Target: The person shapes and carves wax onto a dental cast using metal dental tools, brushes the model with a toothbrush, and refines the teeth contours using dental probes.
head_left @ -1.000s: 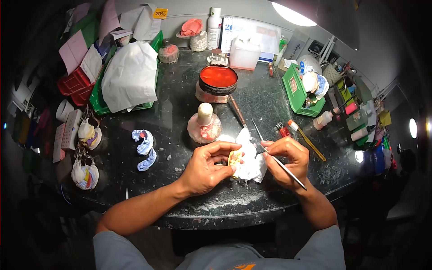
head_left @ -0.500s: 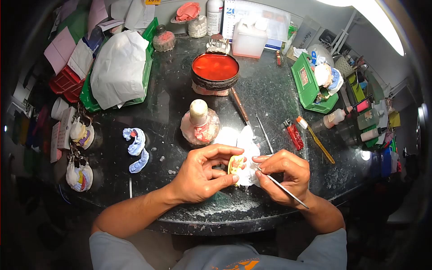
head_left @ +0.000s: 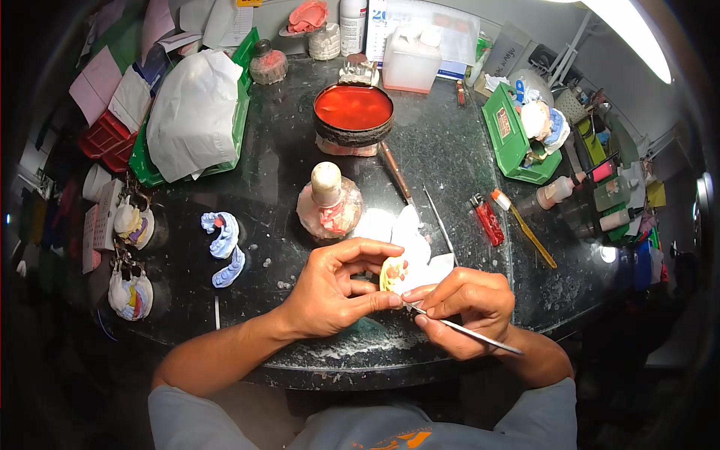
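Observation:
My left hand [head_left: 334, 289] is closed round the edge of a small yellow dental model [head_left: 389, 274] with reddish patches on it, thumb below and fingers above. In my right hand [head_left: 471, 306], a slim metal carving tool [head_left: 484, 339] is pinched like a pen. Its tip reaches the lower edge of the model near my left thumb; whether it touches cannot be made out. White tissue [head_left: 409, 234] lies beneath and behind the model. Beyond it rest a knife with a wooden handle [head_left: 395, 171] and another thin metal instrument [head_left: 437, 217].
A glass burner with a pale cap [head_left: 328, 210] stands behind my left hand, and a pan of red wax [head_left: 352, 109] is farther back. To the right lie a red lighter [head_left: 488, 223] and a yellow brush [head_left: 534, 238]. Blue dental pieces [head_left: 223, 238] lie left.
My right hand has moved left and slightly down, bringing the tool's tip to the model's lower edge. The model is turned slightly, showing more reddish patches. The whole view has shifted a little.

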The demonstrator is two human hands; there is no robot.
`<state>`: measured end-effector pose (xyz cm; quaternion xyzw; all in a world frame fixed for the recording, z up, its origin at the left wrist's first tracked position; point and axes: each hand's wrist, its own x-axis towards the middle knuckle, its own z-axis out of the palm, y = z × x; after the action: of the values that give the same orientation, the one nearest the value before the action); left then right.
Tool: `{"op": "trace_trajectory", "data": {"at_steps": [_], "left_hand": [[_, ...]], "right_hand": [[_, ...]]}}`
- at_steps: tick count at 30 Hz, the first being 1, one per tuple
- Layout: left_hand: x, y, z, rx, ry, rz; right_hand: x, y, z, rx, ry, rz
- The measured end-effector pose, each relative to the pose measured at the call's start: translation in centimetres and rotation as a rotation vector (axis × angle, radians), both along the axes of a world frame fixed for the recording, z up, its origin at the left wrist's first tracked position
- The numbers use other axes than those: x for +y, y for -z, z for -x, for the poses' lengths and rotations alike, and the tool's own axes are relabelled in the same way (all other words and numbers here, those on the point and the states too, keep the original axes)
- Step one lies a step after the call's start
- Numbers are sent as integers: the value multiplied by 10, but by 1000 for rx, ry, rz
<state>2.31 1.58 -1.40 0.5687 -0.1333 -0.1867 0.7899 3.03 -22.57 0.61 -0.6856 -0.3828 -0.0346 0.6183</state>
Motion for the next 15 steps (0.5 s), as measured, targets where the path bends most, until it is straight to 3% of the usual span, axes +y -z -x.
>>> {"op": "trace_trajectory", "data": {"at_steps": [6, 15], "left_hand": [[0, 1, 0, 20, -6, 20], [1, 0, 1, 5, 9, 44]], "right_hand": [[-2, 2, -7, 44, 26, -65], [-2, 2, -6, -81, 135, 69]]}}
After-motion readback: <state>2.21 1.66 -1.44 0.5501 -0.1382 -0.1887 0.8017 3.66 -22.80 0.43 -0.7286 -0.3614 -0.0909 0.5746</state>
